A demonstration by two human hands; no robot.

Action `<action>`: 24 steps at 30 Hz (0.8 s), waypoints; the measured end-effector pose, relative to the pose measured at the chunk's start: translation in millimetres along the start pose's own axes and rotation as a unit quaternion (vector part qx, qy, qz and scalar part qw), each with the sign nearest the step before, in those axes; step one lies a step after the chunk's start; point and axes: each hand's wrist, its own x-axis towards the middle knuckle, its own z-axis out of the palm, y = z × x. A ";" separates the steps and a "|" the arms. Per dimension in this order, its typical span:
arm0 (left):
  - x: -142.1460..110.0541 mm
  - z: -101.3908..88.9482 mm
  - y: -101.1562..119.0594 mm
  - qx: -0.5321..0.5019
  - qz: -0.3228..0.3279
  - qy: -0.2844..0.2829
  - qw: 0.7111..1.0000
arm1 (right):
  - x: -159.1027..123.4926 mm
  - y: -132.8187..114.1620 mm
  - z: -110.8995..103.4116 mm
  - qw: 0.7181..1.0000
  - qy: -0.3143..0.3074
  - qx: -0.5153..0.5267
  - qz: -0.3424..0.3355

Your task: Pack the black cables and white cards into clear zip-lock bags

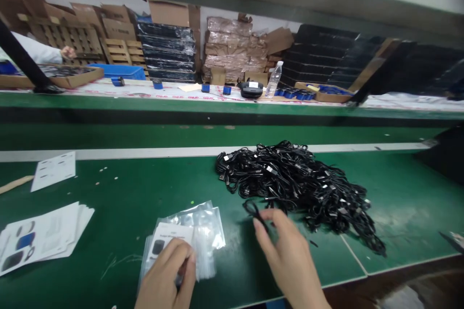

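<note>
My left hand (170,270) rests closed on a stack of clear plastic bags (203,231), its fingers pinching the top bag, which has a printed leaflet inside. My right hand (286,251) reaches toward a big heap of black coiled cables (300,183) on the green table (126,203). Its fingertips pinch one small cable coil (253,210) at the near left edge of the heap.
A stack of printed leaflets (43,236) lies at the left, with one loose sheet (54,170) behind it. Beyond a white strip runs a second bench with blue parts, a water bottle (273,78) and trays. Another person's sleeve and hand (67,52) show far left. Cartons stand behind.
</note>
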 end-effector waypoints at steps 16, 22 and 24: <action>-12.6 19.3 -11.7 -0.028 0.002 0.109 0.994 | -30.3 -36.1 32.3 0.974 -0.141 -0.059 -0.170; -17.9 24.0 -16.4 0.013 0.044 0.104 0.994 | -34.5 -50.2 36.3 0.979 -0.061 -0.090 -0.172; -17.8 22.6 -16.2 0.012 0.042 0.092 0.995 | -34.5 -52.7 32.5 0.966 -0.051 -0.110 -0.230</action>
